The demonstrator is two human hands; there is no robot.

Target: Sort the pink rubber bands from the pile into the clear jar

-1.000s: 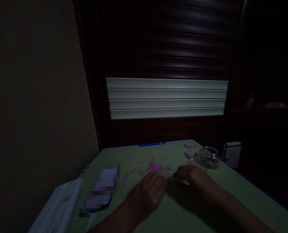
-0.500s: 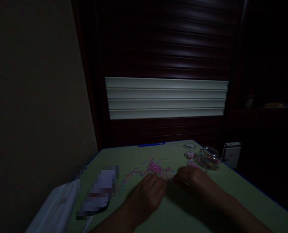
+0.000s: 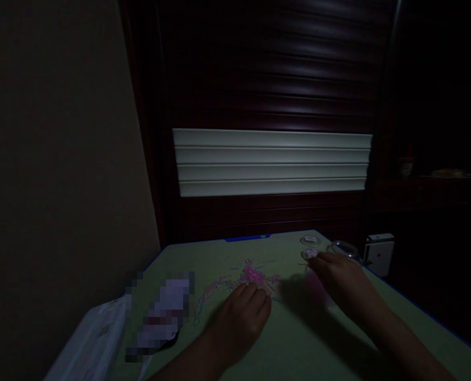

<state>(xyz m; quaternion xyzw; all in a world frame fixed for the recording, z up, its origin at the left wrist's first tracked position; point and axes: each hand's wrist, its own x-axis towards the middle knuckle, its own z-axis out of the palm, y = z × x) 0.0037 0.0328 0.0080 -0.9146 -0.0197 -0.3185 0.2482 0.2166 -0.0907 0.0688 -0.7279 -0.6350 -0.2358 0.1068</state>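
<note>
Pink and pale multicoloured small bands point(image 3: 254, 276) lie in a loose heap at the middle of the green table point(image 3: 291, 338). My left hand point(image 3: 245, 312) rests at the near edge of the heap, fingers curled; what they hold, if anything, is hidden. Raised over the right side is my right hand point(image 3: 334, 270), its fingers pinched together near a small round dish point(image 3: 310, 254). Nothing can be made out between those fingertips. Below it, a clear container with pink content point(image 3: 317, 288) shows in part. A clear jar point(image 3: 343, 247) stands behind my right hand, mostly covered.
A clear round lid point(image 3: 310, 241) lies near the table's back right corner. At the left are a blurred-out object point(image 3: 162, 312) and a white box-like packet point(image 3: 92, 338). A white box point(image 3: 379, 255) stands beyond the right edge.
My right hand has moved up and to the right, away from my left hand and over the clear container. My left hand has hardly moved.
</note>
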